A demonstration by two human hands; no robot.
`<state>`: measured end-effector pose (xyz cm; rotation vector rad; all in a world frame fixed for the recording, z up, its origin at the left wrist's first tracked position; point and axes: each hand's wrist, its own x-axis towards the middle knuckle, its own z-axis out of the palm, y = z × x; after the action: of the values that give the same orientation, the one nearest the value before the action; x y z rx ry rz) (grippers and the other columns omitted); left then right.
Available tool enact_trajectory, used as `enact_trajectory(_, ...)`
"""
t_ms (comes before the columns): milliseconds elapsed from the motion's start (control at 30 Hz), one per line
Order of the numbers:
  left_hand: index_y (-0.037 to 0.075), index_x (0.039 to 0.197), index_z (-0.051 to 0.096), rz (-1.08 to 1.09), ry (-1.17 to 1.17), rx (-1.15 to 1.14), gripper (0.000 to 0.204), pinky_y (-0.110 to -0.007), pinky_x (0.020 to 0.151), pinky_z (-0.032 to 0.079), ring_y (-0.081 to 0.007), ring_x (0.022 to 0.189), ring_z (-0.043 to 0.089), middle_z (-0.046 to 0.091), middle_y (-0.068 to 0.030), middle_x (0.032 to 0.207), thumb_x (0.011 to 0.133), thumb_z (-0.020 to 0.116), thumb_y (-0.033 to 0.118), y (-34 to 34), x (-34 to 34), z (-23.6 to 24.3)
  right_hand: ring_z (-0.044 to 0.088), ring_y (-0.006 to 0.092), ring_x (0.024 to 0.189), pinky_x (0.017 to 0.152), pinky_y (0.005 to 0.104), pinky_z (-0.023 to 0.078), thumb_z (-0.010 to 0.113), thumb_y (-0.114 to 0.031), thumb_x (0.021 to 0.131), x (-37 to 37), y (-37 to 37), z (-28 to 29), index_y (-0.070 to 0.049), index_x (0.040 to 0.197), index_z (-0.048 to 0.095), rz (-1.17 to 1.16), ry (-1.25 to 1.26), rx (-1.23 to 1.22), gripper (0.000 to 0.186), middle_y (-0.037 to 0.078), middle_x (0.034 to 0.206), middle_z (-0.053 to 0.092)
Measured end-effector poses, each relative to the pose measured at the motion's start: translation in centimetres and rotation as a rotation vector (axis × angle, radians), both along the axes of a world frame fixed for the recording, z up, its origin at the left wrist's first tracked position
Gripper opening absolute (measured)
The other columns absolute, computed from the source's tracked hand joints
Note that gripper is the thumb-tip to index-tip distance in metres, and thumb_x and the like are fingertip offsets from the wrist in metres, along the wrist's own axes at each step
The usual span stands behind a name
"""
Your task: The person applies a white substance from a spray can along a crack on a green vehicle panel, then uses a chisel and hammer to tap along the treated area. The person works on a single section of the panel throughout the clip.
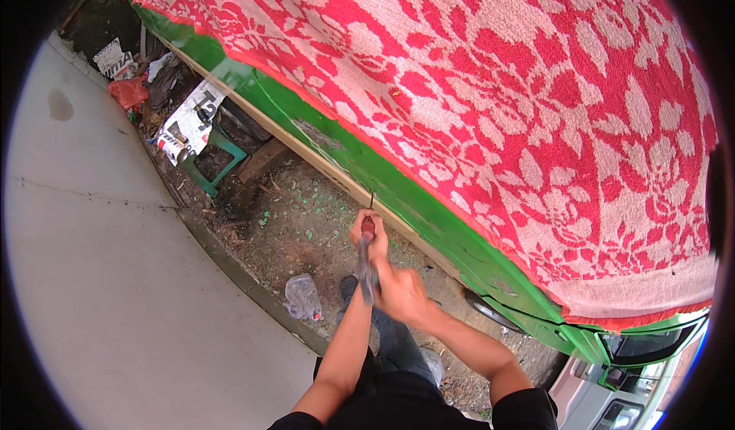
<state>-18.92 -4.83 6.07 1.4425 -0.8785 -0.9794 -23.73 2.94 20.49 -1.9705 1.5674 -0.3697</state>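
My left hand (374, 240) is closed around the red handle of a screwdriver (368, 226). Its thin dark shaft points away from me, with the tip at the light wooden strip (306, 153) along the green vehicle's side (429, 208); whether it touches is too small to tell. My right hand (403, 294), just below and to the right, is closed on a hammer (367, 272). The grey hammer is smeared by motion and lies in line with the screwdriver's handle end. Its grip is mostly hidden by my fingers.
A red and pink floral towel (490, 101) drapes over the vehicle. A green stool (218, 158) bears a printed sheet (191, 120) and small items. Near my feet lies a clear plastic bag (303, 298). A pale concrete slab (115, 254) borders the dirt on the left.
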Motion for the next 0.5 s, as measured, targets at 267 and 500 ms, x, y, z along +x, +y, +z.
enact_trajectory(267, 0.002, 0.085, 0.058, 0.007, -0.01, 0.034, 0.015, -0.03, 0.056, 0.04, -0.0133, 0.06, 0.046, 0.051, -0.0045, 0.066, 0.092, 0.059, 0.015, 0.2, 0.6, -0.3, 0.064, 0.0427, 0.066, 0.059, 0.0489, 0.053, 0.071, -0.012, 0.078, -0.1, 0.1, 2.7, -0.003, 0.105, 0.05, -0.033, -0.08, -0.029, 0.035, 0.02, 0.078, 0.064)
enact_trajectory(500, 0.002, 0.087, 0.058, 0.021, 0.008, 0.0, 0.015, -0.03, 0.056, 0.039, -0.0126, 0.06, 0.044, 0.051, -0.0037, 0.066, 0.093, 0.057, 0.016, -0.2, 0.5, 1.5, 0.064, 0.0416, 0.066, 0.058, 0.0481, 0.053, 0.074, -0.015, 0.077, -0.2, 0.3, 2.3, -0.004, 0.105, 0.051, -0.077, -0.138, -0.023, 0.037, 0.019, 0.08, 0.065)
